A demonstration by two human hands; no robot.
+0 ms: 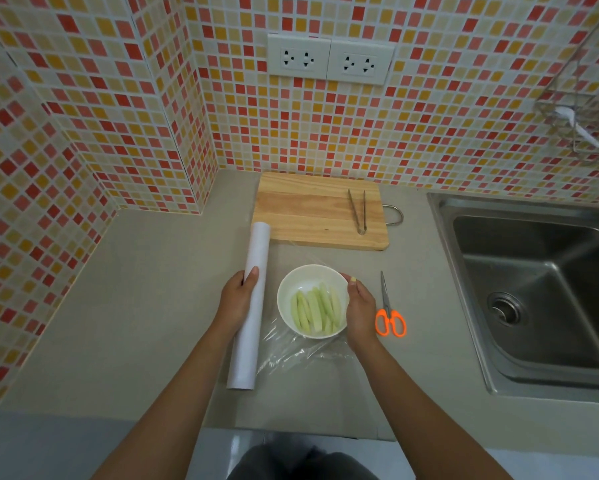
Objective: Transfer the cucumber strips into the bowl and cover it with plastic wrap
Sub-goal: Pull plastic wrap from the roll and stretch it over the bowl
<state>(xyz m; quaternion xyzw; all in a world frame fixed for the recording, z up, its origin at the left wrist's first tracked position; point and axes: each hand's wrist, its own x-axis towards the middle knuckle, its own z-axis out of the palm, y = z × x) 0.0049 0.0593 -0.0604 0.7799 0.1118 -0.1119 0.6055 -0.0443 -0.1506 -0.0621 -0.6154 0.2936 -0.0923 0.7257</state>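
Strips: cucumber strips [314,310] lie in the bowl [287,289] on the surface.
Left grip: left hand [236,299] clasps the wrap roll [251,306], its long axis running near-to-far beside the bowl.
Right grip: right hand [359,310], we think, pinches the film [301,351] at the bowl's right rim.

Bare arms and hands, dark trousers below

Both forearms were uncovered from the lower frame edge up to the fingers, with no sleeve, cuff, watch, bracelet or ring showing on either. The left hand [237,299] had short, plain nails, the thumbnail showing at the far tip. The right hand [360,310] carried a nail painted pale yellow at the end of the topmost of its fingers [353,279]. Behind the wrists, at the bottom edge between the two forearms, a patch of dark grey cloth [301,462] showed, creased, apparently trousers or a lap; its cut could not be made out.
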